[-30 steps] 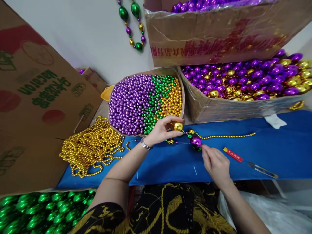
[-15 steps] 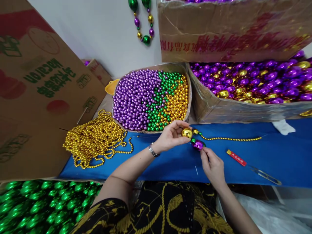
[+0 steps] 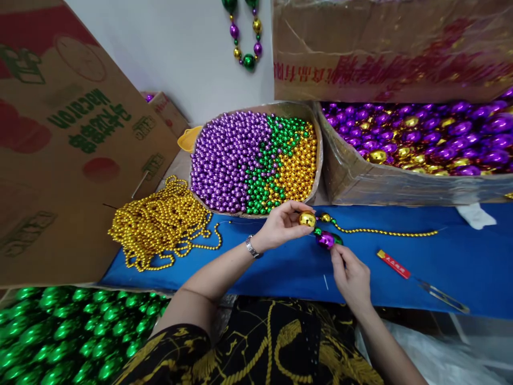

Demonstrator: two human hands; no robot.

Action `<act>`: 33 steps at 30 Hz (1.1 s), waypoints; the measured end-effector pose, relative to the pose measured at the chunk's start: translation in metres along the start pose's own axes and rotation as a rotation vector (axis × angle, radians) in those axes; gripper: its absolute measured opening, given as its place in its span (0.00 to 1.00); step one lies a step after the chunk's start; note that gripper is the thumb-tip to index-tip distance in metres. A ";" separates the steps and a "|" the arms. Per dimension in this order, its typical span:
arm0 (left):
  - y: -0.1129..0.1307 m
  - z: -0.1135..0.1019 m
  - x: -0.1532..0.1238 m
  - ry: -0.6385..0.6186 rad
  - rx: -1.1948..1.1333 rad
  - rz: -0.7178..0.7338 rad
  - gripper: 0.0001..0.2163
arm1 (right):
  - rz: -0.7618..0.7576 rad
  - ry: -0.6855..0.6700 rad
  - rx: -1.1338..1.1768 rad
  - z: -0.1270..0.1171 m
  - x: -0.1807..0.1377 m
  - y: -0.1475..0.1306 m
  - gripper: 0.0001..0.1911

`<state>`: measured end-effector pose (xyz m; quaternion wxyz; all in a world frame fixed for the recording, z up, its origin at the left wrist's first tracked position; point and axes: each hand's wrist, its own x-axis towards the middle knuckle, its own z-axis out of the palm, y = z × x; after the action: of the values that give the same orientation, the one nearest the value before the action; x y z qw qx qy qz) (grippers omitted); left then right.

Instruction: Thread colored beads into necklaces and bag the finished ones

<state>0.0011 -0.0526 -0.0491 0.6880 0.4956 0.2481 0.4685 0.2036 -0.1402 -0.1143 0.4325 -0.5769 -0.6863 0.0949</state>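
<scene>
In the head view, the left hand (image 3: pixel 282 225) is clamped on a large gold bead (image 3: pixel 307 218) over the blue counter (image 3: pixel 280 280), at 5 o'clock from the box of small beads (image 3: pixel 319 171); the right hand (image 3: pixel 352 275) pinches a purple bead (image 3: pixel 325 239) at the gold bead's 4 o'clock. Should either grip loosen, the slick, round bead could slip away, and an overly sharp tug might tangle the gold strand (image 3: pixel 385 231) trailing toward 3 o'clock.

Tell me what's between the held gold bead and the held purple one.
In the head view, a small green bead sits between the gold bead in the left hand and the purple bead at the right hand.
</scene>
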 end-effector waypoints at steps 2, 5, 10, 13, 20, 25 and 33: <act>0.001 0.000 -0.001 -0.002 -0.001 0.006 0.17 | -0.011 -0.004 0.031 0.001 0.001 -0.001 0.10; -0.001 -0.002 0.000 0.033 -0.038 -0.028 0.17 | -0.017 -0.059 0.098 0.000 0.004 -0.002 0.10; -0.005 -0.006 0.000 0.101 -0.033 -0.022 0.17 | 0.076 -0.265 0.261 0.002 0.006 0.002 0.14; -0.006 -0.004 -0.003 0.063 0.039 -0.017 0.18 | 0.294 -0.303 0.397 0.012 0.003 0.006 0.14; 0.027 -0.022 0.010 -0.154 0.421 0.073 0.19 | 0.482 -0.225 0.713 0.036 0.005 0.011 0.16; 0.045 -0.075 0.073 0.227 1.441 0.106 0.11 | 0.425 -0.145 0.683 0.032 0.009 0.012 0.13; 0.038 -0.091 0.105 0.261 1.460 -0.019 0.07 | 0.307 -0.124 0.478 0.016 0.007 0.007 0.12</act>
<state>-0.0414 0.0840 -0.0361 0.1525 0.7649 0.5806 0.2336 0.1970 -0.1259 -0.1251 0.4939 -0.5490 -0.5744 0.3533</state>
